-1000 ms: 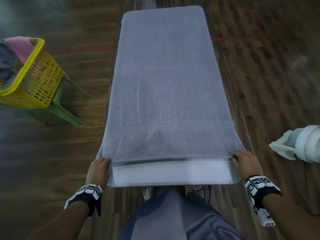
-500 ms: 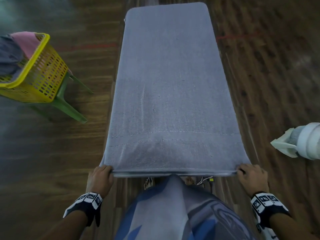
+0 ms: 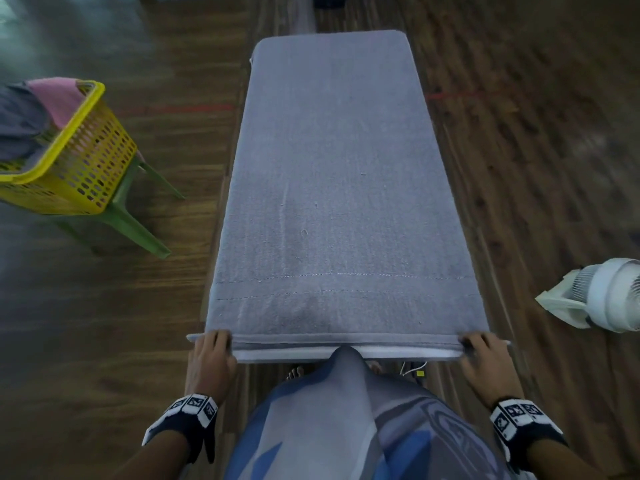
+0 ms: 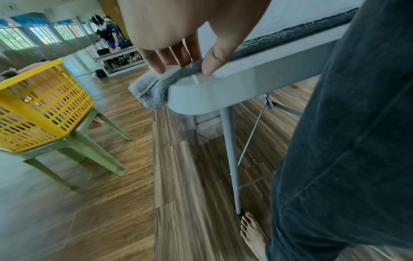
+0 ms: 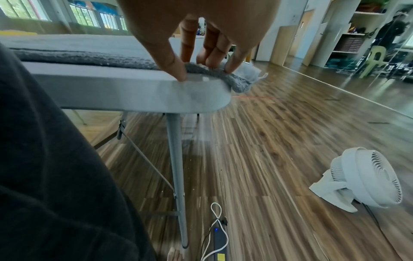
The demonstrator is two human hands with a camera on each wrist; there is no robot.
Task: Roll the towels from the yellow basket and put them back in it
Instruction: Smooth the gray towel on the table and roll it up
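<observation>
A long grey towel lies flat along the narrow white table, its near hem at the table's near edge. My left hand pinches the near left corner, fingers on top and thumb at the hem. My right hand pinches the near right corner the same way, thumb tip on the table rim. Both corners hang slightly over the table's sides. The yellow basket stands at the left on a green stool, holding a pink towel and a dark grey one.
A white floor fan stands on the wooden floor at the right. A power strip with cables lies on the floor by the table leg. My bare feet are under the near end. Other people and tables are far back.
Both hands drew the near hem toward me until it covered the table's edge, then eased it back so a thin white strip shows. The grip on both corners is unchanged.
</observation>
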